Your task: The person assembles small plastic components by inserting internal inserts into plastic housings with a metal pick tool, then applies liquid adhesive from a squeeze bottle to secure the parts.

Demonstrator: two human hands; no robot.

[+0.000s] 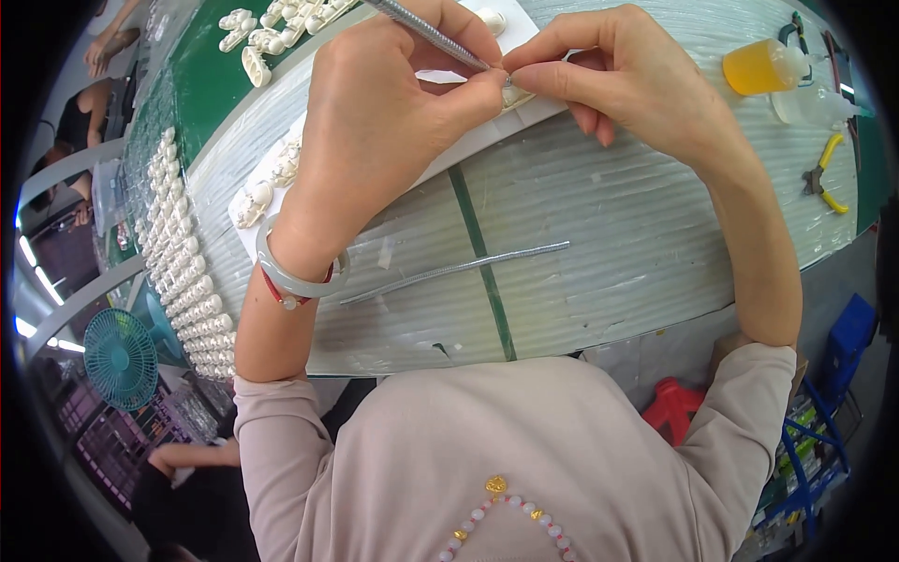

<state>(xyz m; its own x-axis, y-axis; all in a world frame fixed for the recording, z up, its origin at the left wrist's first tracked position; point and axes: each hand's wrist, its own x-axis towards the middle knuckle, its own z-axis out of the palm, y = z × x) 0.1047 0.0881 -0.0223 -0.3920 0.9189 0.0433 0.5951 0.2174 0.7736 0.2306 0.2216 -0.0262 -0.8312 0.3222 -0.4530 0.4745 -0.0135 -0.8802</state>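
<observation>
My left hand [375, 122] grips a thin metal tool [426, 30] like a pen, its tip meeting a small white piece [517, 94] over a white tray [468, 145]. My right hand [618, 80] pinches that small white piece between thumb and forefinger, right beside the tool tip. A pale bangle [295, 276] circles my left wrist. More small white pieces [253, 201] lie on the tray's left part, partly hidden by my left hand.
A long metal rod [454, 272] lies on the plastic-covered table [609, 244]. Rows of white pieces [183, 272] line the left edge. An orange-filled bottle [763, 66] and yellow-handled pliers [824, 173] sit at right. A teal fan [120, 358] and another person's hand [187, 457] are lower left.
</observation>
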